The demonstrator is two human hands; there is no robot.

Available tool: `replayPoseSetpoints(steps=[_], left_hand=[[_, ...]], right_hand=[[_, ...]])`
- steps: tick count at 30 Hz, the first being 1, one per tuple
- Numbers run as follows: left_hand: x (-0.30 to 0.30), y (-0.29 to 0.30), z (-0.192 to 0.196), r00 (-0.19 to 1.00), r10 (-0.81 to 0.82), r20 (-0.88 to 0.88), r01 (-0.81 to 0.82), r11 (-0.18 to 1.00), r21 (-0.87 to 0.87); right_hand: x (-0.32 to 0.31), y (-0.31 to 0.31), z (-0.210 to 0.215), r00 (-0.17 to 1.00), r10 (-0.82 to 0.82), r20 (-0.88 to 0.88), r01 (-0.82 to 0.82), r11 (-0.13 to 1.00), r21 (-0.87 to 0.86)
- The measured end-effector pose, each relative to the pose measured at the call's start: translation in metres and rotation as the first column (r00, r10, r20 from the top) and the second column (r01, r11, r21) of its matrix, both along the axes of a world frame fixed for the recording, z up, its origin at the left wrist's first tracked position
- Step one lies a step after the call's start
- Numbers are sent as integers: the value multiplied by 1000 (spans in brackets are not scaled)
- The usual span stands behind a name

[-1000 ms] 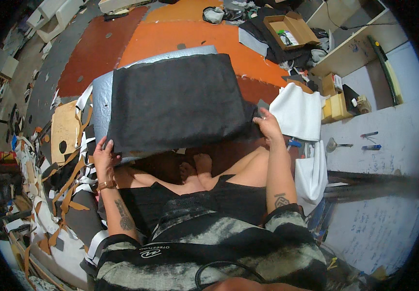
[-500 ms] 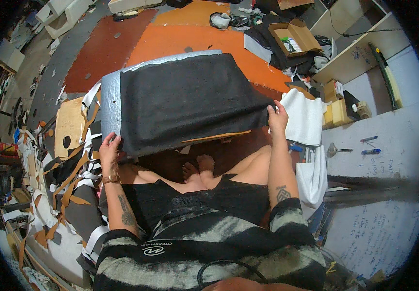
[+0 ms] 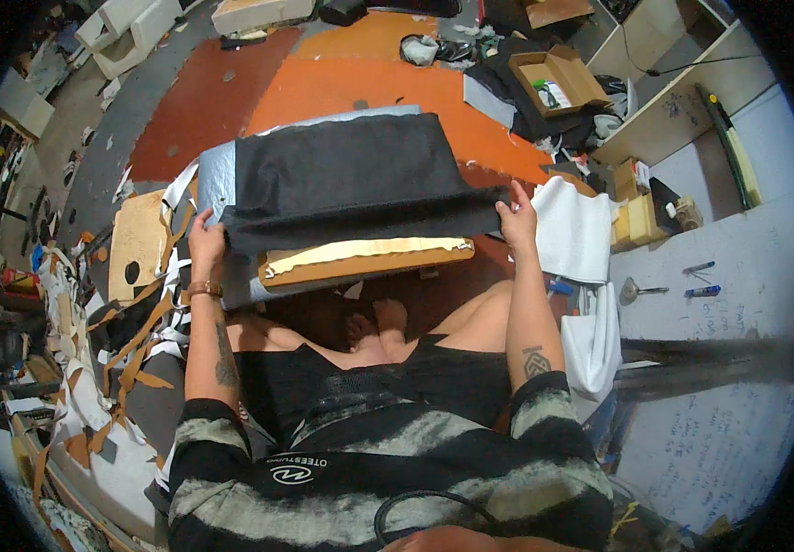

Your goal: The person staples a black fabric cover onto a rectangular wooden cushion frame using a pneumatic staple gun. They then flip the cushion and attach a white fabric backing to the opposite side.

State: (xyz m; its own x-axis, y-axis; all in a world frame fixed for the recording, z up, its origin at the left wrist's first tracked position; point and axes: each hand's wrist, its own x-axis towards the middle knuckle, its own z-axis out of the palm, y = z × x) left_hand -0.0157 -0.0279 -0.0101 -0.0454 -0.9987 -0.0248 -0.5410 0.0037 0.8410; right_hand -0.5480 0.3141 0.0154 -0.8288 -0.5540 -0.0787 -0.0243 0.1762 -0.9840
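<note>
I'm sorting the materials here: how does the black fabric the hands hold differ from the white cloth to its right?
The black fabric is dark, spread flat over a padded panel and gripped at its near edge by the left hand and right hand. The white cloth is pale, smaller, rumpled and unheld, beside the right hand. Both are soft sheet goods.

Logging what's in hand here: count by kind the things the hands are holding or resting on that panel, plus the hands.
Black fabric sheet: 1
Foam-edged wooden panel: 1
Grey sheet under the fabric: 1
Hands gripping the fabric's near edge: 2, left hand, right hand
Total: 5
</note>
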Motion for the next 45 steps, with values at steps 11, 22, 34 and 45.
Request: replayPoseSetpoints(steps=[11, 22, 34, 45], left_hand=[[-91, -59, 169, 931, -172, -322, -31, 841, -540], [-31, 56, 24, 991, 18, 131, 19, 962, -272], [-19, 70, 28, 979, -20, 202, 82, 949, -304], [-6, 87, 16, 979, 37, 199, 33, 940, -339]], right_hand=[[-60, -41, 111, 999, 47, -17, -49, 899, -435], [-31, 25, -2, 991, 131, 38, -137, 942, 306], [-27, 46, 11, 945, 304, 120, -325, 903, 280], [-31, 48, 11, 943, 268, 199, -310, 924, 223]])
